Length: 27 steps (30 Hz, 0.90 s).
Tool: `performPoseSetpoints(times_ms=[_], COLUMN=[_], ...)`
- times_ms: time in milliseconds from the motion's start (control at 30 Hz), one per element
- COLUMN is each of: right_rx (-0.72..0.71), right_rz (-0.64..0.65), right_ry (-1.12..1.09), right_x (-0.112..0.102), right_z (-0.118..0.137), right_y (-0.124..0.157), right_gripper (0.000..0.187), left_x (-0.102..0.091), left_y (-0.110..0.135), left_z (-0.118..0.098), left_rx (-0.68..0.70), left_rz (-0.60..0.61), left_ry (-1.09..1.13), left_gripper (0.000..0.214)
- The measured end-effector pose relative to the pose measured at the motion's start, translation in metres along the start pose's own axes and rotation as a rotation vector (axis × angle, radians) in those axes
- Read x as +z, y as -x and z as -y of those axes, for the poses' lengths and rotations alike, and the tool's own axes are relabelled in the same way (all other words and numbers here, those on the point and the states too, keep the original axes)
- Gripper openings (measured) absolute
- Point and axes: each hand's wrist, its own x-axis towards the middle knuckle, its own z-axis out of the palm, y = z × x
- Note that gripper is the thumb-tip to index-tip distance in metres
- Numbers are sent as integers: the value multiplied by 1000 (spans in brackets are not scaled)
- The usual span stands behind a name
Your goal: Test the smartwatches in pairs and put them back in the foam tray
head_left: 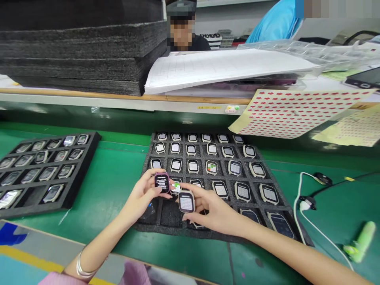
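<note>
My left hand point(144, 192) is closed around a smartwatch case with a purple frame point(162, 183); its dark screen shows white text. In my right hand point(212, 208), thumb and fingers grip a light-framed smartwatch case point(186, 201) with a lit, pale screen. Both watches are held above the front left part of a black foam tray point(171, 213). Rows of strapless smartwatch cases point(212, 167) sit in its compartments, many with lit screens. Under my hands, a few compartments are partly hidden.
A second foam tray point(67, 200) with watch cases lies at the left. On the right are a white cable point(297, 198), a round charger point(323, 179) and a green tube point(364, 241). A shelf above carries stacked black foam point(89, 51) and papers point(225, 69). A person point(202, 43) sits beyond it.
</note>
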Motion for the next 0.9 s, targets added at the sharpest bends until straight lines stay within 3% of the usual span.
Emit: performPoseSetpoints(times_ms=[167,300,467,733,900], right_rx=[-135,-182,-190,-138,-16], right_rz=[-24,12,-3,-107,-71], right_ry=[527,774,823,834,939], right_x=[17,28,24,-4,-26], right_z=[0,-1,-1,2,3], right_y=[-13,-21,-14,25,46], right_gripper=[52,55,69,16,11], left_x=[-8,-12,-15,-19,-22], left_y=[14,18,17,19,25], left_z=[-5,-5,-5,-4,-5], left_rx=[-24,-5,2,-17,-17], left_rz=[12,5,-17,5,55], left_ry=[-22,-53,-62,-77,-103], left_gripper=[33,29,29,25,29])
